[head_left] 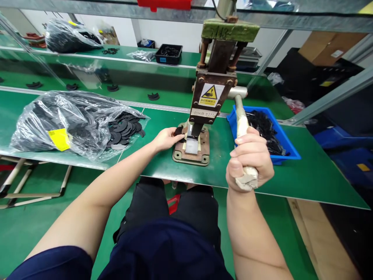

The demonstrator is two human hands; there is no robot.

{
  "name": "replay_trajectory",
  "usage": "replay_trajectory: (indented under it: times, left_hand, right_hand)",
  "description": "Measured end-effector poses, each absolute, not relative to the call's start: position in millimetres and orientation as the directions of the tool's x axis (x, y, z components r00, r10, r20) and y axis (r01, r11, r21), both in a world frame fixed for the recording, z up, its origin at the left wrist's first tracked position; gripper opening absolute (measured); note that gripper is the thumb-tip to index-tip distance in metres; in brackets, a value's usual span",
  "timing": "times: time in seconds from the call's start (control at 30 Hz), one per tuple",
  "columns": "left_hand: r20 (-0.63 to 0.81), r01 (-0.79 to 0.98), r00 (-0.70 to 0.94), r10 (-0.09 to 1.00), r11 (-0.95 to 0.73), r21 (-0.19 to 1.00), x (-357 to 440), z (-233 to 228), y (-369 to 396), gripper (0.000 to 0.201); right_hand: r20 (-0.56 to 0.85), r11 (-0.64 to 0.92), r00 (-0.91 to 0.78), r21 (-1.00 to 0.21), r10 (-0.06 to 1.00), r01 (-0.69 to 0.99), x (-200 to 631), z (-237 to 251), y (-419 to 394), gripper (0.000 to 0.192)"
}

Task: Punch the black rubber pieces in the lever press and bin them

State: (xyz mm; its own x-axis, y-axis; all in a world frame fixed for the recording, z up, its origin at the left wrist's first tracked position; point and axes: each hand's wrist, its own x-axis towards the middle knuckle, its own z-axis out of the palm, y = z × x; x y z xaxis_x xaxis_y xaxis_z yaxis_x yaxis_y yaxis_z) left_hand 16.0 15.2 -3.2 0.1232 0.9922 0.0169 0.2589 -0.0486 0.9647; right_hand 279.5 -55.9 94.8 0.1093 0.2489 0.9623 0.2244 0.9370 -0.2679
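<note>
My right hand [252, 159] is wrapped round the tape-covered lever handle [241, 120] of a hand press [214, 77]. The lever runs up to a metal hub on the press's right side. At the left of the press base [190, 158], my left hand [169, 139] pinches a small black curved part [178, 131] close to the tooling under the ram. My fingers and the tooling hide some of that part. A pale metal block [191, 146] sits on the base just below the ram.
On the left of the green bench lies an open clear bag [67, 120] spilling black curved pieces [125, 128]. A blue bin [287, 146] of black parts stands right of the press. Behind, several curved parts [153, 96] are spaced along a green strip. A metal shelf edge [169, 16] crosses above.
</note>
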Motion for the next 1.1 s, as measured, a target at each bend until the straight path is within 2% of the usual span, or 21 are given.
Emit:
replay_trajectory:
  times: [0.13,0.3,0.5,0.73,0.9,1.1]
  left_hand:
    - [-0.070,0.358,0.100,0.993,0.030,0.933,16.8,5.3,14.3,0.034]
    - [-0.168,0.320,0.172,0.971,0.106,0.941,20.5,25.6,18.8,0.040]
    - [-0.169,0.230,0.242,0.955,0.113,0.967,34.8,28.1,27.7,0.051]
    - [-0.260,0.293,0.290,0.921,0.174,0.940,37.2,30.8,45.8,0.043]
    - [-0.342,0.370,0.254,0.905,0.236,0.899,43.2,37.9,50.9,0.041]
    - [-0.402,0.383,0.184,0.897,0.311,0.870,52.2,37.3,46.0,0.031]
  right_hand:
    - [0.962,0.943,0.108,-0.270,0.253,0.193,279.0,95.2,-56.9,0.025]
    - [0.958,0.935,0.096,-0.284,0.269,0.212,280.4,95.4,-58.5,0.026]
    - [0.967,0.942,0.091,-0.254,0.239,0.221,281.1,93.9,-55.5,0.025]
    - [0.965,0.941,0.070,-0.262,0.253,0.214,283.5,93.7,-56.0,0.021]
    - [0.956,0.932,0.122,-0.287,0.265,0.221,279.2,94.0,-57.0,0.022]
    - [0.954,0.932,0.137,-0.292,0.268,0.216,277.8,93.4,-56.7,0.022]
